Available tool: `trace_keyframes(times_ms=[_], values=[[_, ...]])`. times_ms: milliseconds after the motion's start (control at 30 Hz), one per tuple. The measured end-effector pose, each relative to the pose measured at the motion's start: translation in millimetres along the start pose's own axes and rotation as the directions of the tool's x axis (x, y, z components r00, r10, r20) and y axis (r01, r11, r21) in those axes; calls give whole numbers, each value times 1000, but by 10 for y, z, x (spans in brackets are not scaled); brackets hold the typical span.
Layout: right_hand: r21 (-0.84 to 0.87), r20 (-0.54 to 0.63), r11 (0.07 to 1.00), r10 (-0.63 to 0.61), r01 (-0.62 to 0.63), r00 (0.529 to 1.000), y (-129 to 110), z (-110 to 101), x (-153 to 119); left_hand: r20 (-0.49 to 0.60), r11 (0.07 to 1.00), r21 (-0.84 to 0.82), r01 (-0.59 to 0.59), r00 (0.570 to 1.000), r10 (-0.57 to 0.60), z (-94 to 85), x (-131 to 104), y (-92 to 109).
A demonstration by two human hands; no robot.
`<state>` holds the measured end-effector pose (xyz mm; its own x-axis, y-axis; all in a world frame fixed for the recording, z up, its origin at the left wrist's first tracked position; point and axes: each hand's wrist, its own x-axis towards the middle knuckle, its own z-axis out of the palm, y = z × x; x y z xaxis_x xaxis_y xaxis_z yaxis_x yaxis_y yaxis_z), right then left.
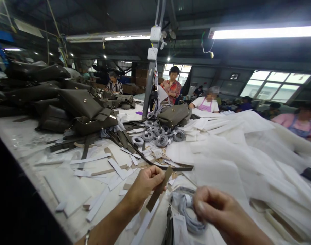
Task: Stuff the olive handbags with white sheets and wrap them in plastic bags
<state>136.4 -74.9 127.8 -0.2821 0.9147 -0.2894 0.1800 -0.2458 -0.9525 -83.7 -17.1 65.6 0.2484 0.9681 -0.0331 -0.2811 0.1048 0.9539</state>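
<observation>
My left hand (pixel 142 187) is closed, thumb and fingers pinching a flat brown strip (pixel 157 192) that slants up to the right. Lower right, my right hand (pixel 221 209) is curled with thumb and forefinger together; whether anything sits between them is hidden. Just left of those fingertips lies a coiled strap in greyish wrapping (pixel 187 212) with a white band around it. A white tag (pixel 180 228) and a dark strap end (pixel 168 221) lie between my two hands. White and brown strips (pixel 117 169) are strewn on the table beyond my left hand.
Dark olive bags (pixel 79 102) are heaped at the left, with another bag (pixel 174 115) by a metal post (pixel 149 88). More wrapped coils (pixel 160 136) lie near its foot. White foam sheets (pixel 221 163) cover the right side. Several people sit or stand across the table.
</observation>
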Motion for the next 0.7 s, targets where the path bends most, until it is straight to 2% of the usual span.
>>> trace_keyframes(times_ms=[33,133,233,367,433,533,633,700], values=[[-5,-72,996,-95,94,993,31,50,192,-1,999,24,-20,1000,20,32,-23,1],[-6,-143,978,-207,208,968,97,219,570,8,995,78,-69,998,68,86,-58,-36],[-9,-194,968,-248,251,949,127,352,677,8,991,92,-102,995,101,81,-61,-110],[-3,-270,966,-249,258,930,197,390,781,28,991,118,-59,998,56,67,-92,-220],[-8,-290,967,-246,255,925,249,377,877,33,982,179,-56,998,50,76,-119,-276],[-51,-325,966,-254,252,911,310,375,1006,-17,939,332,-93,994,105,78,-142,-341],[-29,-279,974,-225,226,934,327,398,1045,11,918,363,-159,986,166,29,-113,-369],[53,-164,981,-176,187,971,316,407,1021,61,965,236,-112,993,100,-32,-74,-378]])
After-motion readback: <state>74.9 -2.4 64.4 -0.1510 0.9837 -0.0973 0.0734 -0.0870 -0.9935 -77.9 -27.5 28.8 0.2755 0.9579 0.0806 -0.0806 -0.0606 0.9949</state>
